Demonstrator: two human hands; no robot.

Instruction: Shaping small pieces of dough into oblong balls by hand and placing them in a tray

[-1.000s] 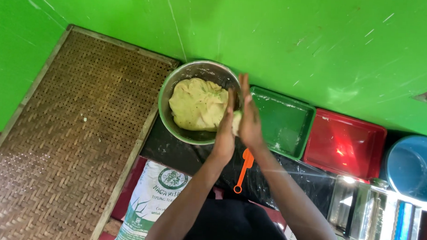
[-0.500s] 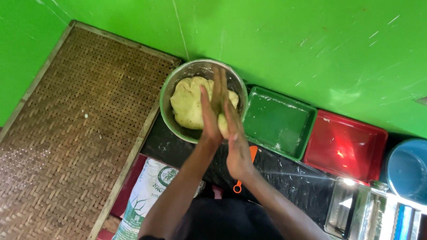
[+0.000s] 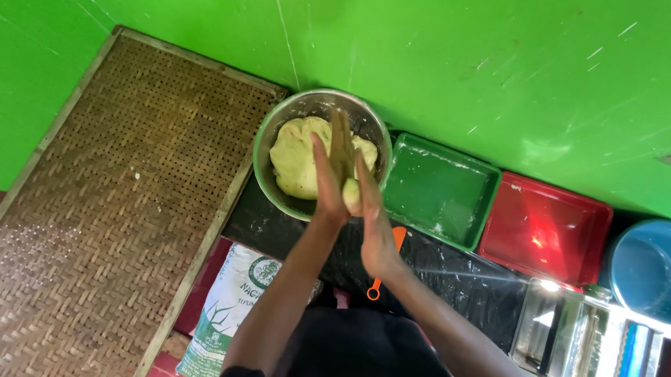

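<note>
Woven brown rattan makes up the long flat tray point(image 3: 104, 203) at the left, leaning along the bright green wall point(image 3: 466, 59) with only a few pale specks on it. Near its lower corner lies a white printed flour sack point(image 3: 231, 311). To the right, a round steel bowl point(image 3: 274, 145) holds a large lump of pale yellow dough point(image 3: 295, 161), which has hardly been drawn down, so most of it is left to portion. Above the bowl's near rim the left hand point(image 3: 332, 173) and the right hand point(image 3: 371, 219) are pressed palm to palm, fingers flat, around a small ball of pale dough point(image 3: 351, 195) that shows between them. No finished balls can be seen on any tray. Under the right wrist an orange plastic scoop point(image 3: 387, 268) rests on the black plastic sheet point(image 3: 452, 263) that covers the counter. Further right stand an empty green rectangular tray point(image 3: 439, 188) dusted with flour, a red rectangular tray point(image 3: 546, 225), a shiny metal roller machine point(image 3: 587, 342) and, at the far right edge, a blue round tub point(image 3: 649, 266).
</note>
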